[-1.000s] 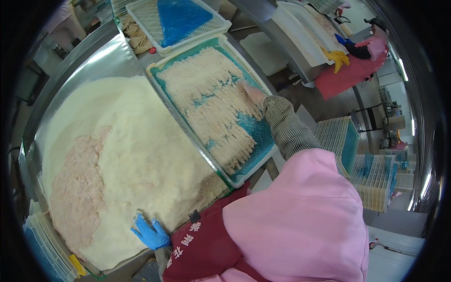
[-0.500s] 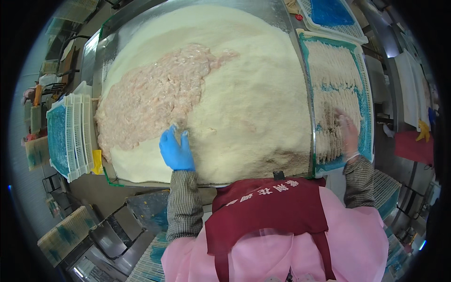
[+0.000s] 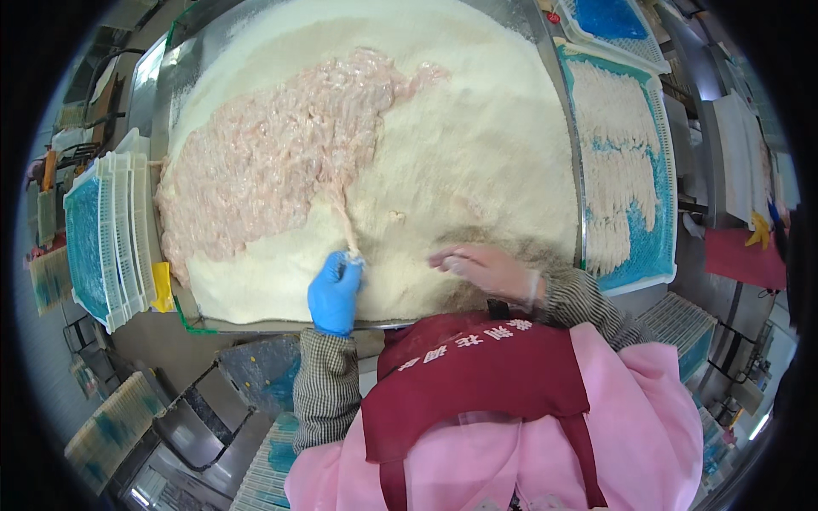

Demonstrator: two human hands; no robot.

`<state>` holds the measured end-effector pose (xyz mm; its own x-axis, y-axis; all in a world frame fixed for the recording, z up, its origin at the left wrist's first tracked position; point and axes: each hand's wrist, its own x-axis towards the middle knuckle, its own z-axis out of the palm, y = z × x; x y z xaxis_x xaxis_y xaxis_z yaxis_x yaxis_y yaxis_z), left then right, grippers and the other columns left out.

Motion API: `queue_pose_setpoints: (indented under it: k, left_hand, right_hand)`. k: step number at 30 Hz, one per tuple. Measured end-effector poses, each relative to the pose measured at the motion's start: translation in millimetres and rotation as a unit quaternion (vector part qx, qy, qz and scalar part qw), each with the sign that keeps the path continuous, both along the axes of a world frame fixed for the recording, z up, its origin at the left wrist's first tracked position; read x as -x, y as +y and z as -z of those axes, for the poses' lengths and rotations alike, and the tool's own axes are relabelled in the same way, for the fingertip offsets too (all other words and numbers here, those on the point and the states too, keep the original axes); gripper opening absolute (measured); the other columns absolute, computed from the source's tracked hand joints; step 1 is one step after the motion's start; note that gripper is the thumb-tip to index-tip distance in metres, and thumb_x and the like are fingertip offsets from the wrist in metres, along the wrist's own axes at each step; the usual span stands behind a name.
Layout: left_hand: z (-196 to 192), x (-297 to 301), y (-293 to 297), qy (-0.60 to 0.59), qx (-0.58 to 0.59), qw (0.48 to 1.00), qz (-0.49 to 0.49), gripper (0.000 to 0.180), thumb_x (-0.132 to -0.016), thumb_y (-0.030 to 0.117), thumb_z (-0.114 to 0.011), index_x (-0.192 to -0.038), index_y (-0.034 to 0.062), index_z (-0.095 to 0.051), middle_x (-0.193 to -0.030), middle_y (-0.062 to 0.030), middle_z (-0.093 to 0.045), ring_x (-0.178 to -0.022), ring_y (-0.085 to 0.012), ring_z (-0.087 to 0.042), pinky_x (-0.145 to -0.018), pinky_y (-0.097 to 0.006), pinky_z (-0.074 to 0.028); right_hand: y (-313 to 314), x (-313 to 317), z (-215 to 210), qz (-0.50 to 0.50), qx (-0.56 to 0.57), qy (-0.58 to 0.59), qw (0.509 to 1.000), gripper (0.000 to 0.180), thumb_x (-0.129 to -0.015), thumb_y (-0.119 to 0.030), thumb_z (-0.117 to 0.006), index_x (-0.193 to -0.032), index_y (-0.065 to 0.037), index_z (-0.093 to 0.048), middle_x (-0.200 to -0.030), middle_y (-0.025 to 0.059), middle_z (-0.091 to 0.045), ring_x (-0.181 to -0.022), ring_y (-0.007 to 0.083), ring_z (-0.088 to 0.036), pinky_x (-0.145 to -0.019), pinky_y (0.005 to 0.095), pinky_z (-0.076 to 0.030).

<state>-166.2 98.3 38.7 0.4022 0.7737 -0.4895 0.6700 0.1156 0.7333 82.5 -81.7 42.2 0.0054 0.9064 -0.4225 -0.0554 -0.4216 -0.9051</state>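
My left hand (image 3: 334, 294), in a blue glove, is closed on the end of a strip of raw meat (image 3: 346, 225). The strip stretches from the heap of pale pink raw meat (image 3: 264, 153) toward my fingers. That heap lies on a broad bed of cream-coloured powder (image 3: 486, 119) in a large metal-sided table. My right hand (image 3: 492, 269) hovers low over the powder near the front edge, its fingers stretched out and holding nothing that I can see.
Along the right side of the table stands a white tray with a blue-green lining (image 3: 649, 249), carrying rows of powder-coated strips. Another blue-lined tray (image 3: 609, 19) sits beyond it. Stacked white trays (image 3: 106, 247) stand at the left, beside a yellow piece (image 3: 162, 287).
My right hand has come left from the lined tray to above the powder. My left hand has closed on a meat strip and drawn it toward me. The view has shifted slightly.
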Motion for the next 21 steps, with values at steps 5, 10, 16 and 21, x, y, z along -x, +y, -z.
queue_pose_setpoints:
  k: [5, 10, 16, 21]
  left_hand:
    - [-3.3, 41.8, -27.1, 0.165, -0.004, 0.973, 0.161, 0.033, -0.097, 0.029, -0.074, -0.117, 0.0033, -0.072, -0.076, -0.0074, -0.066, -0.063, -0.0136, -0.061, -0.066, -0.034, -0.054]
    - [-42.8, 30.1, -35.5, 0.146, -0.072, 0.986, 0.025, 0.031, -0.099, 0.035, -0.071, -0.114, 0.0089, -0.077, -0.088, -0.0166, -0.074, -0.076, -0.0251, -0.073, -0.070, -0.037, -0.056]
    - [-43.0, 24.1, -60.8, 0.036, -0.171, 0.985, -0.006, 0.040, -0.097, 0.030, -0.075, -0.128, 0.0045, -0.073, -0.115, -0.0189, -0.077, -0.101, -0.0195, -0.075, -0.089, -0.032, -0.057]
    - [-42.6, 49.8, -75.2, 0.118, -0.058, 0.972, 0.196, 0.046, -0.100, 0.035, -0.069, -0.138, 0.0083, -0.068, -0.131, -0.0188, -0.071, -0.117, -0.0353, -0.070, -0.099, -0.041, -0.055]
  right_hand:
    - [25.8, 54.7, 51.9, -0.092, 0.098, 0.128, 0.983, 0.051, -0.109, -0.042, -0.048, -0.137, -0.003, -0.065, -0.126, 0.0122, -0.073, -0.112, 0.0200, -0.070, -0.099, 0.0344, -0.054]
    - [42.1, 70.6, 56.7, -0.132, 0.191, 0.291, 0.928, 0.051, -0.110, -0.044, -0.047, -0.135, -0.005, -0.068, -0.127, 0.0134, -0.072, -0.115, 0.0220, -0.070, -0.101, 0.0355, -0.056]
    - [65.7, 76.8, 53.2, -0.046, 0.173, 0.273, 0.945, 0.058, -0.110, -0.047, -0.050, -0.151, -0.006, -0.053, -0.149, 0.0114, -0.058, -0.138, 0.0236, -0.055, -0.116, 0.0385, -0.044]
    - [57.9, 40.9, 33.4, 0.060, 0.170, 0.212, 0.961, 0.056, -0.111, -0.043, -0.050, -0.154, -0.008, -0.050, -0.160, 0.0121, -0.048, -0.147, 0.0234, -0.045, -0.122, 0.0418, -0.034]
